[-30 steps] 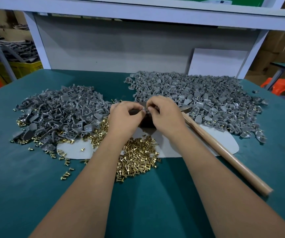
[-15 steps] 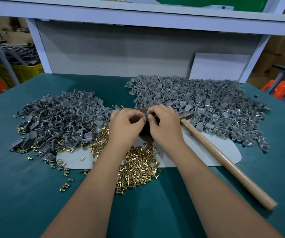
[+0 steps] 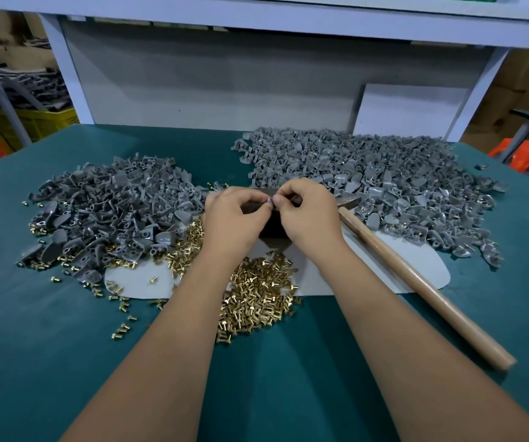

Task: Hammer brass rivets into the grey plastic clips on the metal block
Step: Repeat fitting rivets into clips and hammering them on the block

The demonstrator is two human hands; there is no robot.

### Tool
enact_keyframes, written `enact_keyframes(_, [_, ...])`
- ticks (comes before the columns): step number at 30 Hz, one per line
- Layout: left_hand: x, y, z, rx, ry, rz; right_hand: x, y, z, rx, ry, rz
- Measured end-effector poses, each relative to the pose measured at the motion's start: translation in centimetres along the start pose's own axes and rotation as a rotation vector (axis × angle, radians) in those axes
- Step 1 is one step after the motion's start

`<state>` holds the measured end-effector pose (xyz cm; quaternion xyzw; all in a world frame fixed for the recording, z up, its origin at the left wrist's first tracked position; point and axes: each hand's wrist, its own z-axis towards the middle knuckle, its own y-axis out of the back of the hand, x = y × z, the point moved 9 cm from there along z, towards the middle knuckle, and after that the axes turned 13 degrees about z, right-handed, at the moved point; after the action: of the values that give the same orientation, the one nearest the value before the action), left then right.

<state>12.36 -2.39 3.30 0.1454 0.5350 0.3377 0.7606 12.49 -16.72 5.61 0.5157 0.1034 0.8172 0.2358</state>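
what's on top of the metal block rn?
Both hands, left hand and right hand, meet over the metal block, pinching a small grey piece. The block's top is mostly covered, so seating can't be seen.

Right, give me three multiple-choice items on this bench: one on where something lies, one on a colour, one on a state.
1. Where does the hammer lie?
A. right of the hands
B. left of them
C. on the shelf
2. What colour is the table?
A. red
B. teal
C. white
3. What are the hands doing?
A. swinging the hammer
B. lying flat
C. pinching a small piece between them

Answers:
1 A, its wooden handle runs beside the right hand.
2 B, the bare top is teal.
3 C, fingertips of the left hand and right hand meet over the dark metal block.
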Motion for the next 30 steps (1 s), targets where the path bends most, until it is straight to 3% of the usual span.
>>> enact_keyframes(9, [-0.1,0.0,-0.1,0.008,0.005,-0.025,-0.3,0.0,-0.6,-0.035,0.066,0.042])
enact_keyframes(14, [-0.1,0.1,-0.3,0.007,0.005,-0.001,-1.6,0.5,-0.7,-0.059,-0.096,0.401])
enact_keyframes(18, [-0.2,0.1,-0.2,0.010,-0.005,-0.010,-2.0,0.8,-0.9,-0.093,-0.153,0.504])
enact_keyframes(30, [-0.1,0.0,-0.1,0.014,-0.003,-0.009,-1.4,0.5,-0.5,-0.061,0.004,0.295])
